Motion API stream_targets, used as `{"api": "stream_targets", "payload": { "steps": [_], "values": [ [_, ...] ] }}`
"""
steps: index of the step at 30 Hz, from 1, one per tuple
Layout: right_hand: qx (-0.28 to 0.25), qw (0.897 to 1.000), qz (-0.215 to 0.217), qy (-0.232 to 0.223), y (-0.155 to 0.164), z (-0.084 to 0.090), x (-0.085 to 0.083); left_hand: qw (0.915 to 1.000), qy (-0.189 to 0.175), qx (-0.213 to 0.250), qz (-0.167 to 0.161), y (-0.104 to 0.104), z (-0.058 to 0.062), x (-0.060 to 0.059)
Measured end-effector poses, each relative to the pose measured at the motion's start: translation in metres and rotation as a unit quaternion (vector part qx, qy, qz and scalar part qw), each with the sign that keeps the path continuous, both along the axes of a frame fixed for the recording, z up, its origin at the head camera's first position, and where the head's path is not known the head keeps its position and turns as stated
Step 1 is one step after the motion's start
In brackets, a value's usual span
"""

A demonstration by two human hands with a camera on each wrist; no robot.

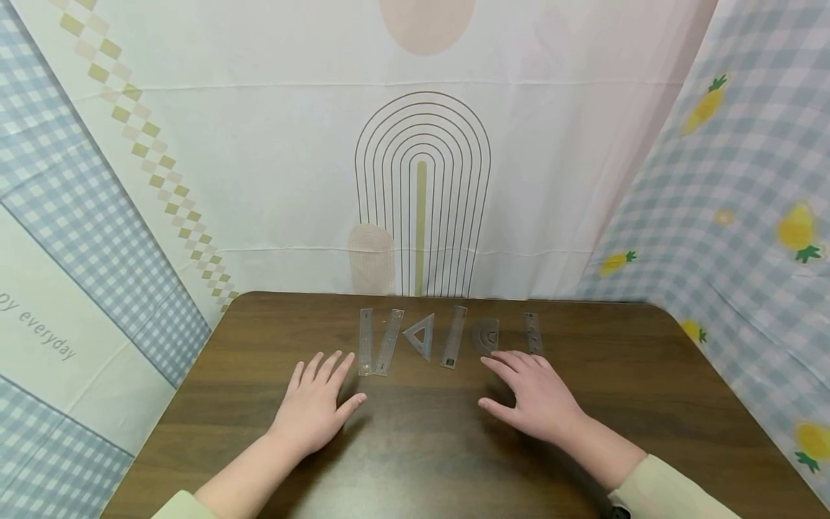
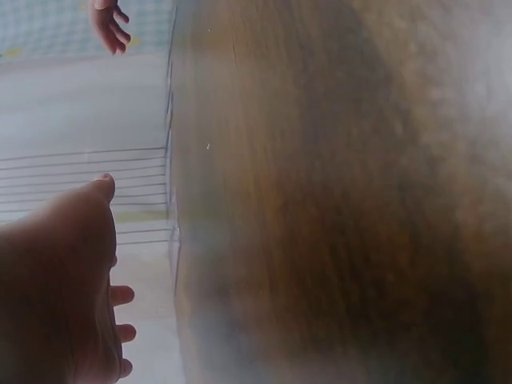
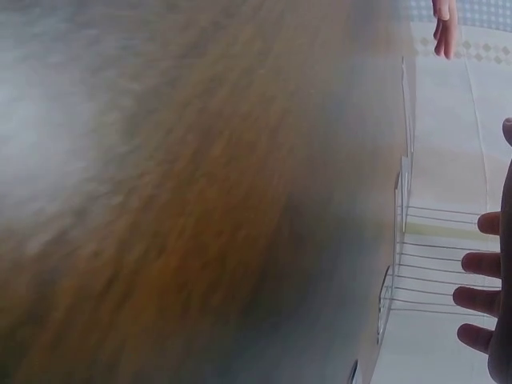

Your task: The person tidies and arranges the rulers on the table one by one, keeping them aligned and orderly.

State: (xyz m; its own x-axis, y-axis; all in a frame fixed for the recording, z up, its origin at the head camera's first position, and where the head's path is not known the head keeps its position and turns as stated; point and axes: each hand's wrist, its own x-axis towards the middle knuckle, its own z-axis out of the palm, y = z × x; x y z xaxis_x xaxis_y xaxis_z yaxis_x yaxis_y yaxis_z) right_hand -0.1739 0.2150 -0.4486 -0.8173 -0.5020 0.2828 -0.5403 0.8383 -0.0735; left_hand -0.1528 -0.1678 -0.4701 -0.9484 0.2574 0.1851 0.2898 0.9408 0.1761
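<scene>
In the head view, a row of clear plastic drawing tools lies along the back of the table. From the left come a ruler (image 1: pixel 366 342), a slanted ruler (image 1: pixel 389 342), a triangular set square (image 1: pixel 426 349), another slanted ruler (image 1: pixel 454 337), a protractor (image 1: pixel 483 337) and a narrower ruler (image 1: pixel 533 331) with cut-outs. My left hand (image 1: pixel 313 409), fingers spread and holding nothing, is nearest the leftmost ruler. My right hand (image 1: pixel 540 395) is likewise spread and empty, its fingertips overlapping the lower edges of the protractor and narrow ruler. Both wrist views show the hands raised above the tabletop.
The brown wood-grain table (image 1: pixel 415 447) has rounded back corners. Behind it hangs a white cloth (image 1: pixel 285 173) with arch patterns. Checked cloth hangs on both sides, the right one (image 1: pixel 746 238) printed with pineapples.
</scene>
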Motion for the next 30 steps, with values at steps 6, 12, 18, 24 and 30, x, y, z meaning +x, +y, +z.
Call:
{"api": "stream_targets", "payload": {
  "steps": [6, 12, 18, 24, 30],
  "values": [
    [-0.006, 1.000, 0.006, -0.002, -0.014, -0.002, -0.010, 0.9997, -0.022, 0.006, 0.011, -0.002, -0.002, -0.005],
    [0.007, 0.999, -0.001, -0.031, -0.025, -0.008, -0.018, 0.9992, -0.032, 0.001, 0.024, -0.002, -0.005, -0.011],
    [0.017, 0.999, -0.005, -0.042, -0.028, -0.010, -0.025, 0.9985, -0.044, 0.000, 0.034, -0.001, -0.004, -0.015],
    [0.019, 0.999, 0.004, -0.048, -0.032, -0.011, -0.033, 0.9973, -0.058, -0.005, 0.045, 0.000, -0.002, -0.020],
    [0.018, 0.999, 0.008, -0.046, -0.039, -0.011, -0.041, 0.9962, -0.067, -0.007, 0.054, 0.002, -0.003, -0.024]
  ]
}}
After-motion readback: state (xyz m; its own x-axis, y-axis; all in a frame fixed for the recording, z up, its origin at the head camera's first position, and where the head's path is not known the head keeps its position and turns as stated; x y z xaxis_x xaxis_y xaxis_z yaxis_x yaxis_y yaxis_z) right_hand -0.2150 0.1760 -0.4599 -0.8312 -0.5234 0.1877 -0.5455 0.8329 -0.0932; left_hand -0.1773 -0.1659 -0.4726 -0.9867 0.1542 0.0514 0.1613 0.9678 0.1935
